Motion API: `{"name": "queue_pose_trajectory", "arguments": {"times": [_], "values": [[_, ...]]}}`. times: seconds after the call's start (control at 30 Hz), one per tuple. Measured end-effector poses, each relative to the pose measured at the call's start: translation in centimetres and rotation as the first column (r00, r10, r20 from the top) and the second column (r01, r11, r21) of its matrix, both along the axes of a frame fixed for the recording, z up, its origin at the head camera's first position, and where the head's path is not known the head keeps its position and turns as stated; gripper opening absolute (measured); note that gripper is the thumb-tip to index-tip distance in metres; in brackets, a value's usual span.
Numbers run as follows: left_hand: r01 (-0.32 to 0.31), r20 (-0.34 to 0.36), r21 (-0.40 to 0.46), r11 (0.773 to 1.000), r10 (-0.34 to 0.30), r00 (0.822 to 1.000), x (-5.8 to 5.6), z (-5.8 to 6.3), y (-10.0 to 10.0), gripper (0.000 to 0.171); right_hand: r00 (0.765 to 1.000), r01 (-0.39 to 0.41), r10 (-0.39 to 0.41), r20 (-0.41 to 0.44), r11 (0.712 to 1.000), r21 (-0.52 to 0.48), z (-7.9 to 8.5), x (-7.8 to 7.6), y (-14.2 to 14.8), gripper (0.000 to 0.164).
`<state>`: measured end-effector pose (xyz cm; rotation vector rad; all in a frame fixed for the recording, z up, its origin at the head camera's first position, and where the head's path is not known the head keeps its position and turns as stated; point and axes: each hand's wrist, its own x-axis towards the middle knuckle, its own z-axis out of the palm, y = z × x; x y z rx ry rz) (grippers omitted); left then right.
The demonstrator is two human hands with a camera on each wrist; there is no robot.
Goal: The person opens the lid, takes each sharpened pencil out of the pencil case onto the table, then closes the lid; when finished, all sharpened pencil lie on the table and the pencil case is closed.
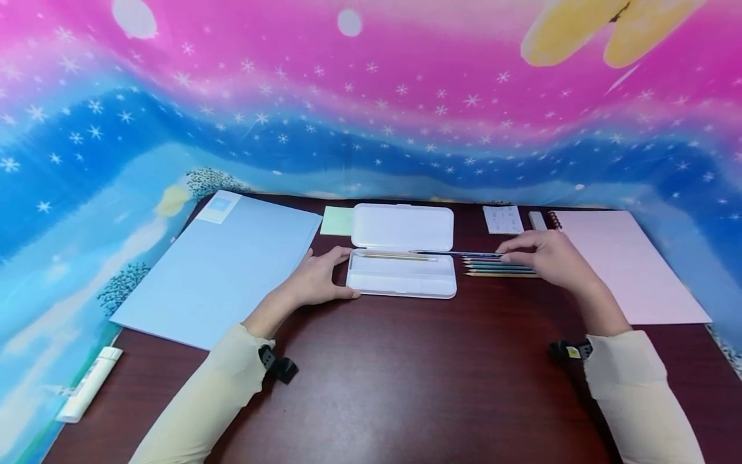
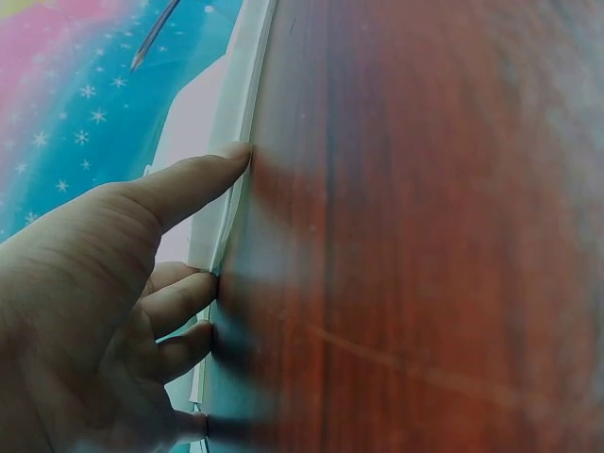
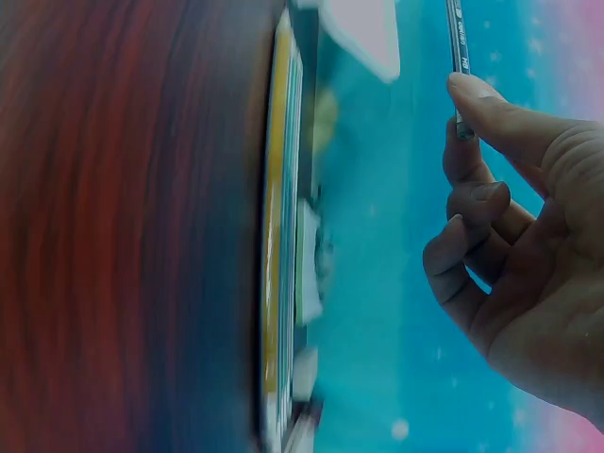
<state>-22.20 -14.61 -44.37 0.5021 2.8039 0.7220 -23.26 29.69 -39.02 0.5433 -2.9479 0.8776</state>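
Note:
A white pencil case (image 1: pixel 400 284) lies unfolded on the dark wooden table, lid (image 1: pixel 402 227) to the back. My left hand (image 1: pixel 315 277) holds its left end, thumb at the near corner and forefinger by the far one. In the left wrist view, the thumb (image 2: pixel 203 179) presses along the case's edge. Between thumb and forefinger, my right hand (image 1: pixel 547 258) pinches a dark pencil (image 3: pixel 459 42) near its blunt end; its point reaches left over the case. Inside lies a yellow-striped pencil (image 1: pixel 388 256). Several sharpened pencils (image 1: pixel 493 267) lie side by side under the right hand.
A large blue folder (image 1: pixel 232 258) lies at the left, a pink spiral notebook (image 1: pixel 632 270) at the right. Behind are green sticky notes (image 1: pixel 336 221), a small patterned pad (image 1: pixel 502 220) and an eraser (image 1: pixel 537 221). A white tube-like object (image 1: pixel 89 385) lies near the left edge.

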Motion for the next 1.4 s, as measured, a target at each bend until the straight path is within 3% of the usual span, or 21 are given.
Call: {"name": "queue_pose_trajectory", "arguments": {"times": [0.33,0.53,0.73,0.93,1.4], "values": [[0.0,-0.004,-0.011,1.0,0.0,1.0,0.2,0.2,0.0,0.091,0.988,0.123,-0.128,0.084,0.991,0.057,-0.2,1.6,5.0,0.018],[0.002,0.001,-0.01,1.0,-0.002,1.0,0.3,0.1,-0.1,0.091,0.981,0.158,-0.166,0.096,0.984,0.087,-0.7,2.0,7.5,0.022],[0.004,0.001,-0.016,1.0,-0.004,1.0,0.2,-0.1,0.0,0.091,0.967,0.182,-0.197,0.162,0.978,0.101,-1.3,2.2,9.2,0.03],[0.006,0.007,-0.021,1.0,-0.006,1.0,0.1,-0.1,0.1,0.091,0.954,0.185,-0.208,0.215,0.975,0.119,-2.1,2.0,10.2,0.03],[0.008,-0.001,-0.022,1.0,-0.008,1.0,0.2,0.2,0.1,0.091,0.967,0.136,-0.168,0.19,0.976,0.172,-2.6,1.2,9.6,0.014]]}}
